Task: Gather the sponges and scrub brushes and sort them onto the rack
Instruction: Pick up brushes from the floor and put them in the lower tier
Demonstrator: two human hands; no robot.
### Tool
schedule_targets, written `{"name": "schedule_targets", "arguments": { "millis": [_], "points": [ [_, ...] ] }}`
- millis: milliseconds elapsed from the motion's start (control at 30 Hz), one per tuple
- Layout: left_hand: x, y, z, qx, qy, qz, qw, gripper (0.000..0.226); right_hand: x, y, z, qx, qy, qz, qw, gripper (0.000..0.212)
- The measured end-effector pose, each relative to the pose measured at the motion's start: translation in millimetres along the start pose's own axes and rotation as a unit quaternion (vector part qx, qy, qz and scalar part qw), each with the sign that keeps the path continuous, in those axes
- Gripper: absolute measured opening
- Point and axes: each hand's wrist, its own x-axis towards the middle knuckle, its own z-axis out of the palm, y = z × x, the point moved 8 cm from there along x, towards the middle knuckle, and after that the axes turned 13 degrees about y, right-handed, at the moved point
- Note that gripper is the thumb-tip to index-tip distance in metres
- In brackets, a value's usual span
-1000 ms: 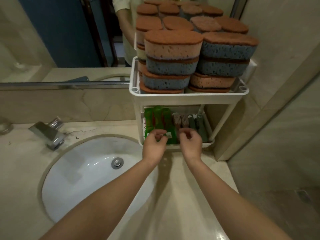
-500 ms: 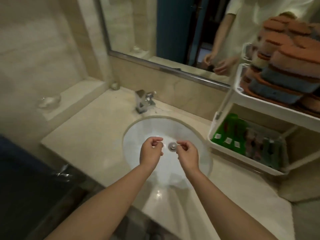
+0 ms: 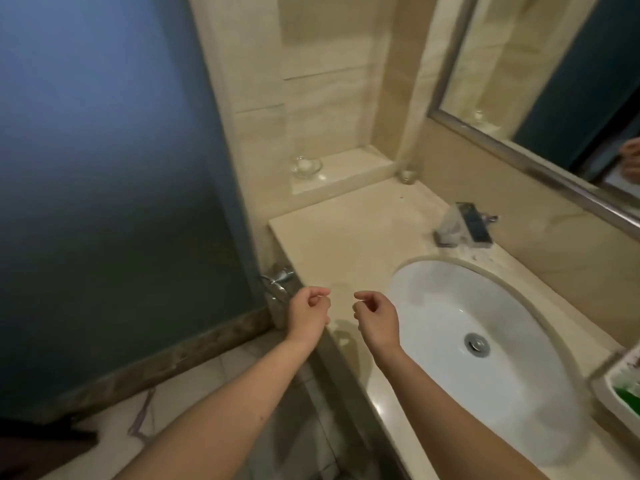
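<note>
Only a corner of the white rack [image 3: 613, 382] shows at the right edge, with a green scrub pad [image 3: 631, 398] in its lower tray. The stacked sponges are out of view. My left hand [image 3: 308, 315] hovers over the counter's front left edge, fingers loosely curled with nothing in them. My right hand [image 3: 375, 317] hangs just left of the sink basin [image 3: 485, 341], also loosely curled and holding nothing. Both hands are far from the rack.
A beige counter [image 3: 346, 237] runs back to a raised ledge with a glass dish [image 3: 305, 167]. A small glass [image 3: 409, 175] stands in the corner. The chrome faucet [image 3: 462, 225] sits behind the basin, below a mirror [image 3: 554, 81]. A blue wall [image 3: 104, 168] fills the left.
The view has swung left, away from the rack. Both hands left the rack's lower tray, passed over the sink and now hang over the counter's left end, holding nothing.
</note>
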Motion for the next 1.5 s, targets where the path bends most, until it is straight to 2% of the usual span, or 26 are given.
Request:
{"name": "schedule_targets", "arguments": {
  "millis": [300,500,1000,1267,1500],
  "points": [
    [34.7,-62.3,-152.1,0.011,0.126,-0.067,0.990,0.022,-65.6,-11.8,147.3,-0.052,-0.139,-0.059,0.987,0.017],
    [40.9,-114.1,-248.4,0.002,0.202,-0.126,0.971,0.017,-128.8,-4.1,234.1,-0.084,-0.237,-0.044,0.967,0.014],
    [84.4,-193.9,-441.8,-0.048,0.286,-0.206,0.935,0.015,-246.9,16.5,416.7,-0.170,-0.347,-0.033,0.922,0.019],
    [105.3,-266.8,-502.9,-0.055,0.308,-0.265,0.912,0.017,-279.1,72.9,509.3,-0.211,-0.399,-0.004,0.893,0.019],
    [138.9,-385.2,-520.7,-0.059,0.332,-0.317,0.886,0.015,-274.4,175.4,596.7,-0.235,-0.425,0.041,0.873,0.019]
  ]
}}
